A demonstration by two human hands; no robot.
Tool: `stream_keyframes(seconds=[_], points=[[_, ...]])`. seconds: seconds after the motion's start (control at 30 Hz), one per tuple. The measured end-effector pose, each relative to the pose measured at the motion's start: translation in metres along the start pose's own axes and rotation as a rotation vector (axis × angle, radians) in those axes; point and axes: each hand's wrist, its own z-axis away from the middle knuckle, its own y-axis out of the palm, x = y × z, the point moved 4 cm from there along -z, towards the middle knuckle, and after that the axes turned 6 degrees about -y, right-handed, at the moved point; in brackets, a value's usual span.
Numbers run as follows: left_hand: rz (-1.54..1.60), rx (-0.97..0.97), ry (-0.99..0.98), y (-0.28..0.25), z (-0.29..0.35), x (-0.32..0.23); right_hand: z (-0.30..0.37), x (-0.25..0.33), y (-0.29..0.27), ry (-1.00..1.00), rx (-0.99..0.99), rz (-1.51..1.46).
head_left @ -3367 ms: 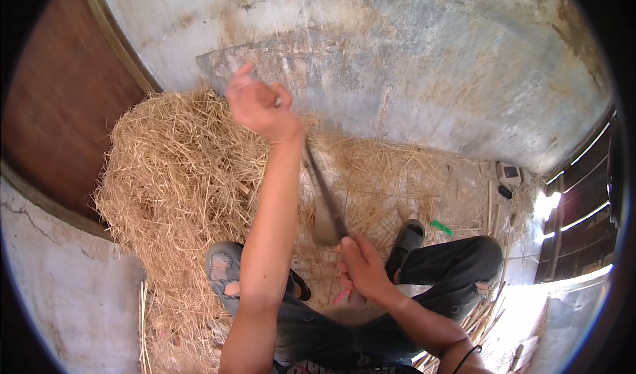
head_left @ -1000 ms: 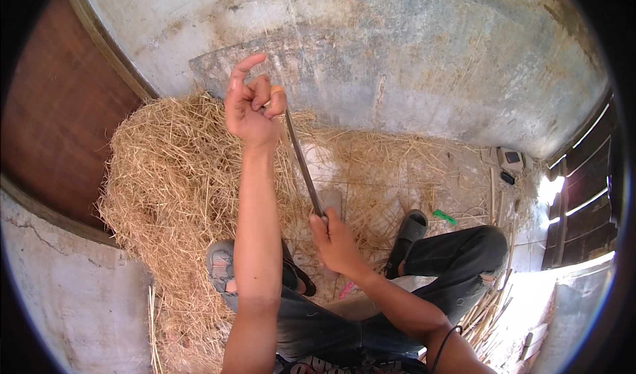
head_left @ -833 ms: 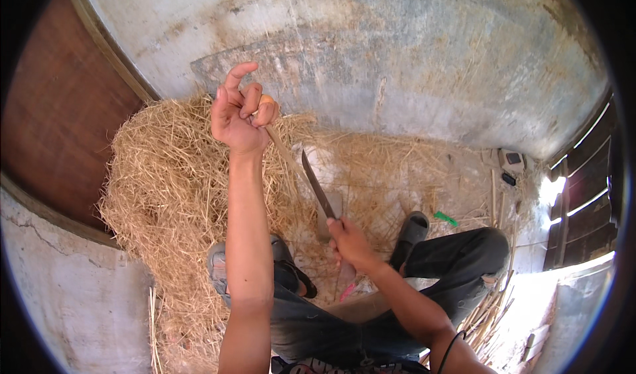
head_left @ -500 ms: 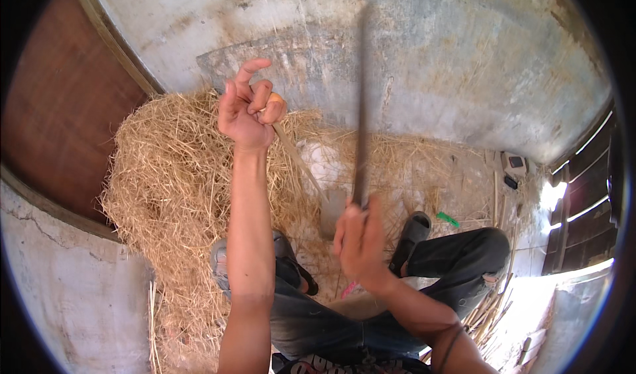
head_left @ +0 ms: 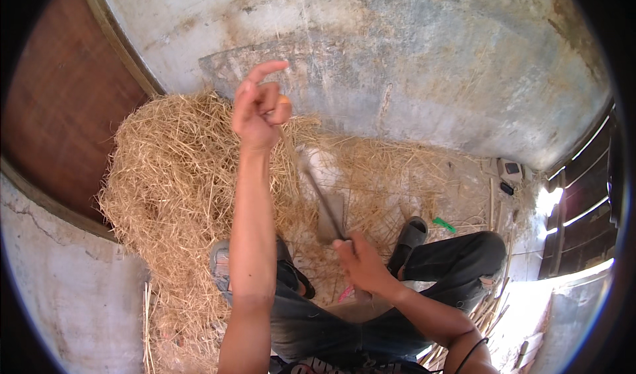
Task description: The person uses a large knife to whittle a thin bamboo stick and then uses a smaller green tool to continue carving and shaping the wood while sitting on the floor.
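My left hand (head_left: 260,112) is raised over the straw, its index finger stretched out and the other fingers curled in. A thin pale stick (head_left: 289,145), like a bamboo strip, slants down from those curled fingers. Something orange (head_left: 284,100) shows at one of these fingers, perhaps a wrap. My right hand (head_left: 366,266) grips a long knife by its handle. The dark, narrow knife blade (head_left: 323,200) points up and left, its blurred tip near the stick's lower part. Whether blade and stick touch, I cannot tell.
A large straw heap (head_left: 175,175) lies left, with loose straw across the floor. A grey block (head_left: 332,216) sits between my sandalled feet. A green object (head_left: 444,225) and small dark devices (head_left: 509,170) lie right. A stained wall (head_left: 424,62) rises ahead; thin sticks (head_left: 487,311) lie beside my right leg.
The knife has swung down and left from upright, its blade now slanting toward the stick. My left hand has shifted slightly right.
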Motion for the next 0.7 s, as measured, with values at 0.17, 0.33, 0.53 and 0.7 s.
stream_keyframes(seconds=[0.17, 0.33, 0.53, 0.7], points=[[-0.066, -0.027, 0.003, -0.011, 0.001, -0.007, 0.005, -0.008, -0.041, 0.213, -0.124, -0.477], [0.184, 0.215, -0.102, -0.002, -0.007, 0.003, 0.002, 0.018, -0.04, -0.18, -0.346, -0.494], [0.277, 0.466, -0.152, 0.01, -0.004, 0.004, 0.004, 0.008, -0.021, 0.132, 0.012, -0.319], [0.343, 0.492, -0.187, 0.01, -0.003, 0.005, 0.01, 0.002, -0.047, 0.036, -0.209, -0.582]])
